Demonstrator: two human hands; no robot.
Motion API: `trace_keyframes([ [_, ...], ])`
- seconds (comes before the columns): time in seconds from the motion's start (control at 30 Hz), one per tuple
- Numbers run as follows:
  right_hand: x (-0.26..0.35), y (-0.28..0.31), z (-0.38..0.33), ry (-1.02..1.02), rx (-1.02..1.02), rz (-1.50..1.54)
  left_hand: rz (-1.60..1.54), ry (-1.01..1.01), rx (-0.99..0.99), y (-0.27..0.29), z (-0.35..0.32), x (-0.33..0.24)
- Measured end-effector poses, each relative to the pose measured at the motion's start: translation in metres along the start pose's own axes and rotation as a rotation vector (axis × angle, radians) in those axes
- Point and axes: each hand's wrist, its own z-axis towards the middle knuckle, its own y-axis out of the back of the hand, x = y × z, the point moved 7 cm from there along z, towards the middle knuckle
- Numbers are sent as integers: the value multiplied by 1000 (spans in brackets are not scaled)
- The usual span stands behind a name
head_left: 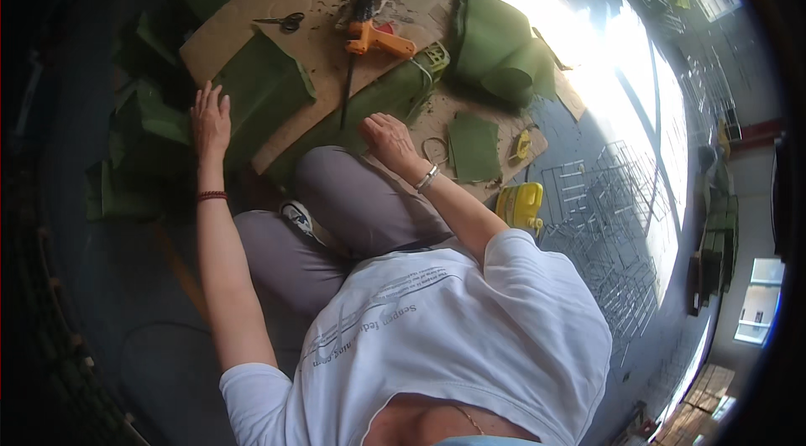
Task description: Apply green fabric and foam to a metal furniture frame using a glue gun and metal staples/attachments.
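1. Green sheet (267,81): lying on the cardboard (239,35), ahead of the person's bent legs; the board is presumably serving as a work surface and floor cover.
2. Left hand (211,117): reaching over the sheet's left edge, palm down, fingers extended and slightly spread; appears to be resting there, perhaps steadying the edge.
3. Right hand (389,140): hovering or resting by the raised knee, fingers loosely curling, near a long green piece (336,120). Cannot tell whether it is pinching anything.
4. Orange glue gun (369,40): sitting beyond that piece on a dark-speckled patch, probably so that drips are landing on board.
5. Scissors (288,22): lying beyond the sheet, likely for easy reach.
6. Farther right: folded green bundle (491,43) is standing, yellow container (520,206) is waiting beside the board, wire frames (604,232) are covering floor.
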Motion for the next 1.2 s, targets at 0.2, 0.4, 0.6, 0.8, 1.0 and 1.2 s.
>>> trace_keyframes([
  [0.2, -112, 131, -277, -975, -272, -216, -19, -89, 9, -16, 8, 32],
  [0.4, -151, 210, -541, -1724, -720, -141, -81, -214, 3, -29, 16, 16],
  [0.6, -164, 131, -522, -1842, -473, 796, -99, -201, -22, -19, 12, 19],
  [0.8, -173, 118, -520, -1793, -463, 870, -67, -76, -3, -15, 5, 24],
  [1.0, -175, 101, -532, -1846, -462, 708, 35, -31, -10, 0, -2, -12],
  [1.2, -182, 185, -481, -1318, 44, -515, -12, 41, -46, 13, -6, -26],
])
